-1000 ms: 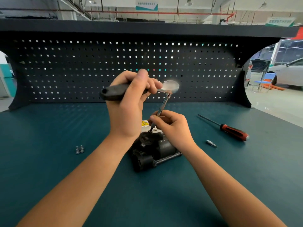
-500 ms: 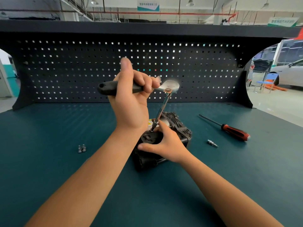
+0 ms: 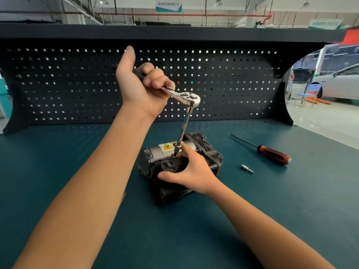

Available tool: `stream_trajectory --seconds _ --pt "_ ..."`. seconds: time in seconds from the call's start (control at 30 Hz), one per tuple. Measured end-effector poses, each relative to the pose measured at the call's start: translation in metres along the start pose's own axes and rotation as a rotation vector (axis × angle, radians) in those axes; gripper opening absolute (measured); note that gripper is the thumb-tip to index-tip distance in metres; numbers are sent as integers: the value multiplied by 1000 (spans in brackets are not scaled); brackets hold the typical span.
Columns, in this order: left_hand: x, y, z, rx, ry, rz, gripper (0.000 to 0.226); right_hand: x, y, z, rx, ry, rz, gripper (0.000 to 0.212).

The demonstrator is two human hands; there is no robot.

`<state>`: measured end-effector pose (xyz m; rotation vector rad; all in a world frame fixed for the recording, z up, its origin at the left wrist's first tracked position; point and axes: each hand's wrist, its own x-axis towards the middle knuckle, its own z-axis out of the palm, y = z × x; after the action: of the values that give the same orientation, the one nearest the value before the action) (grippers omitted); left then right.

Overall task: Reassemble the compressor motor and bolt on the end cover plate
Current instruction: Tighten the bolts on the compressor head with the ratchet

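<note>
The compressor motor (image 3: 206, 150) lies mid-bench on the green mat (image 3: 58, 162). The right hand (image 3: 192, 171) clasps its near end, thumb and fingers spread round the end cover plate (image 3: 170, 165). The left hand (image 3: 141, 88) is fisted on the ratchet (image 3: 186, 97) handle, thumb up, and the extension bar (image 3: 183, 129) slants down to the cover. A screwdriver (image 3: 272, 153) lies to the right.
</note>
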<state>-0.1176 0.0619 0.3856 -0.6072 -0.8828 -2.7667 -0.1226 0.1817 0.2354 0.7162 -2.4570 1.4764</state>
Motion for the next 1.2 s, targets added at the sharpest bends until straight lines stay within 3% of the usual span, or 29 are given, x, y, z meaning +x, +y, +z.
stream_trajectory --seconds 0.17,0.3,0.43,0.63,0.8,0.93,1.0,1.2 --pt "22 0 -3 -119 -79 -252 61 1 2 0 -23 7 -28 89" --pt "18 4 -10 -155 -153 -274 63 2 5 -1 -39 6 -36 92" --pt "-17 14 -25 -108 -133 -122 58 2 6 -1 -39 20 -31 97" --pt "-76 -13 -10 251 -202 242 47 1 3 1 -34 59 -38 86" --pt "-99 -40 -6 515 -240 528 27 0 -2 2 -43 27 -33 93" --pt "-109 -51 -10 682 -226 732 18 1 -3 6 -138 20 -20 79" --pt "-112 -53 -11 686 -234 743 16 0 -2 7 -120 26 -24 75" --pt "-105 -43 -14 493 -163 525 25 -3 -4 5 -101 57 -59 60"
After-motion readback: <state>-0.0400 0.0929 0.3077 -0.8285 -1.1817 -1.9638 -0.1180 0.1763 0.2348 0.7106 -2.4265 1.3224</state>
